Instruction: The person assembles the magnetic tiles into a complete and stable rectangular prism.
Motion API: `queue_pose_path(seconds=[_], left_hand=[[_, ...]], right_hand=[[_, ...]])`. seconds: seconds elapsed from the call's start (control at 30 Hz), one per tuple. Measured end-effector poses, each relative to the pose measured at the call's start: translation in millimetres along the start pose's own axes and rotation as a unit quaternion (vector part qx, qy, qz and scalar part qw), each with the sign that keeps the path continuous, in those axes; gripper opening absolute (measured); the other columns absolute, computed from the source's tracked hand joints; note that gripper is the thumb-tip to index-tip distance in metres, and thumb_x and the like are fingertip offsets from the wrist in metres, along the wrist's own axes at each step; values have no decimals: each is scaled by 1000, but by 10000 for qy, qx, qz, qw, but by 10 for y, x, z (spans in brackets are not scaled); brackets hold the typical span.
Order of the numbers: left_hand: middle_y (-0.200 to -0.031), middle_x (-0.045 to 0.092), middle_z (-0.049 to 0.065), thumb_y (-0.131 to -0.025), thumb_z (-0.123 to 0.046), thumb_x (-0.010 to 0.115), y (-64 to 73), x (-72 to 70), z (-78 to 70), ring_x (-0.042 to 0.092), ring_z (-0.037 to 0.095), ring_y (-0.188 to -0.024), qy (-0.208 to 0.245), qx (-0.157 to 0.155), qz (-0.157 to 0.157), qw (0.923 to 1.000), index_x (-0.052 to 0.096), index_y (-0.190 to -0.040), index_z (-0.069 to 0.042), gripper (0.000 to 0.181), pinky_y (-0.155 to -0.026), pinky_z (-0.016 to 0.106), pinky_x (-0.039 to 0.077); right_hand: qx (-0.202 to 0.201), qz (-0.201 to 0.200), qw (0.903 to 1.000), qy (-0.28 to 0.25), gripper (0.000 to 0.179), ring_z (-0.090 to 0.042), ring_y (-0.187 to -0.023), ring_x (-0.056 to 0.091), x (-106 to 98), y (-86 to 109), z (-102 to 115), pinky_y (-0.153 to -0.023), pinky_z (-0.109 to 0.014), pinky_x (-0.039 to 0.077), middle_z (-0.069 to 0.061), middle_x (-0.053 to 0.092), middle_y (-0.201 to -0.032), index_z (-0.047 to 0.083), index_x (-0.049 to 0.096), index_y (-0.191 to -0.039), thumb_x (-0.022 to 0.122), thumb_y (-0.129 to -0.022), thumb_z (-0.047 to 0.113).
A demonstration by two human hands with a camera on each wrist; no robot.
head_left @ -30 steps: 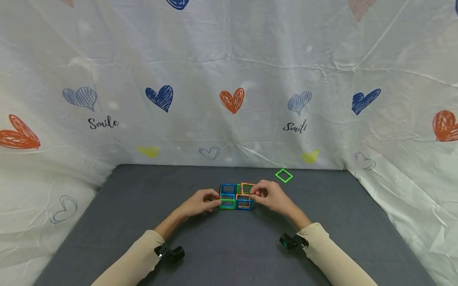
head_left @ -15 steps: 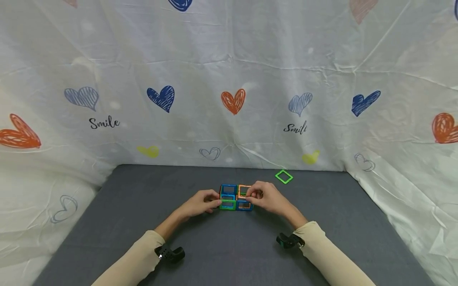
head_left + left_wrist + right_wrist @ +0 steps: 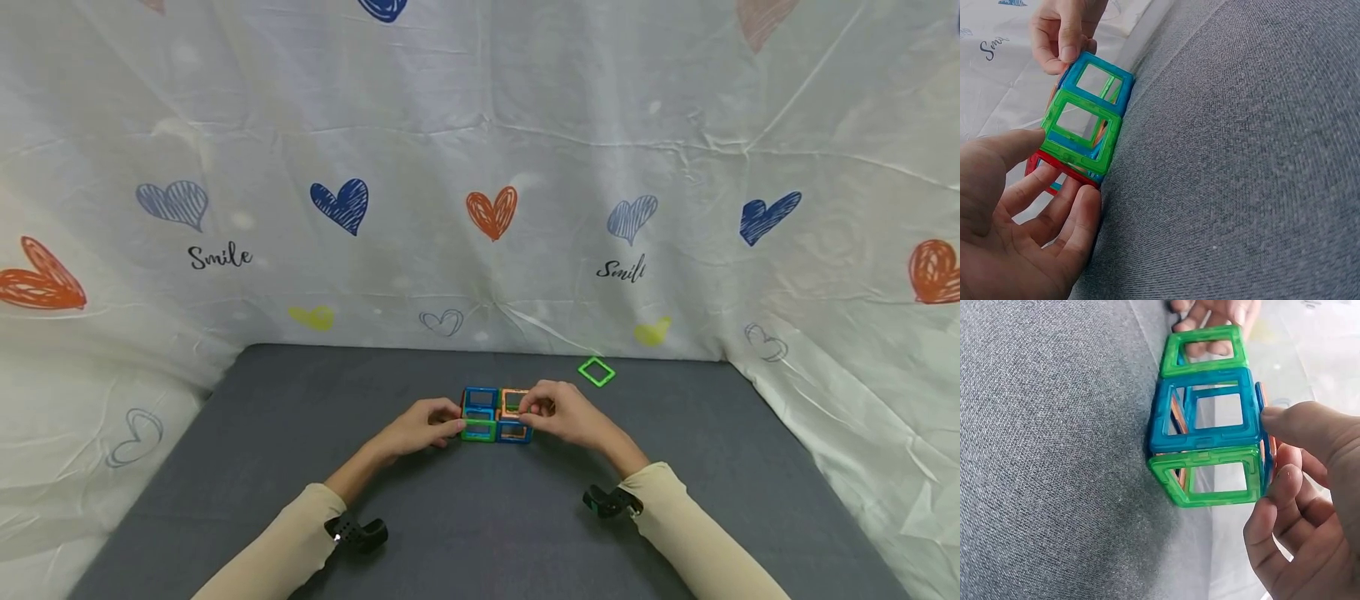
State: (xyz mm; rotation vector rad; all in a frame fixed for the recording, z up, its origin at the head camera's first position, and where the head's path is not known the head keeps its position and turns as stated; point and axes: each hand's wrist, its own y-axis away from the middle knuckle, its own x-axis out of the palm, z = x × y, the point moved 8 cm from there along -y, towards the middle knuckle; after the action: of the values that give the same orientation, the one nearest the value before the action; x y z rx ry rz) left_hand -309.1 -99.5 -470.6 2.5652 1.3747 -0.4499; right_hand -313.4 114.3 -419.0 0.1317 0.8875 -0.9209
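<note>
A low box of see-through magnetic tiles [image 3: 480, 431] stands on the grey cloth, two squares wide, with green and blue fronts. My left hand [image 3: 420, 431] holds its left end. In the left wrist view the thumb is at the edge of the green front tile [image 3: 1052, 147] and the fingers lie against the red side tile [image 3: 1072, 170]. My right hand [image 3: 570, 414] pinches the orange tile [image 3: 505, 404] on the top right. In the right wrist view the thumb is at the upper edge, above the green end tile [image 3: 1207, 501], with the other fingers curled behind.
A loose green square tile [image 3: 596, 372] lies near the back edge of the grey table [image 3: 480, 533], right of the box. Behind the table hangs a white cloth [image 3: 420, 100] printed with hearts.
My right hand has shifted slightly left and brought the orange tile down and nearer, over the top right of the box. The left hand has kept its place.
</note>
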Motion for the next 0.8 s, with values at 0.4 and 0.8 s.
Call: queue_pose_path(seconds=[0.4,0.8], left_hand=[[-114,65,13,-105,-23,61,-21,8,21,65,31,-102,-63,14,51,10000,64,-122,2,30,-81,39,58],[-112,65,8,-105,-24,62,-35,-2,41,65,28,-100,-75,-50,18,10000,65,-121,0,29,-80,38,58]], right_hand=[[242,-424,9979,-416,6,-17,-70,55,-227,99,-149,-60,-29,47,4,62,-86,8,76,-101,73,-97,12],[532,-777,9935,-635,9,-19,-68,56,-407,302,-398,-59,-28,47,-2,65,-84,4,75,-101,71,-99,11]])
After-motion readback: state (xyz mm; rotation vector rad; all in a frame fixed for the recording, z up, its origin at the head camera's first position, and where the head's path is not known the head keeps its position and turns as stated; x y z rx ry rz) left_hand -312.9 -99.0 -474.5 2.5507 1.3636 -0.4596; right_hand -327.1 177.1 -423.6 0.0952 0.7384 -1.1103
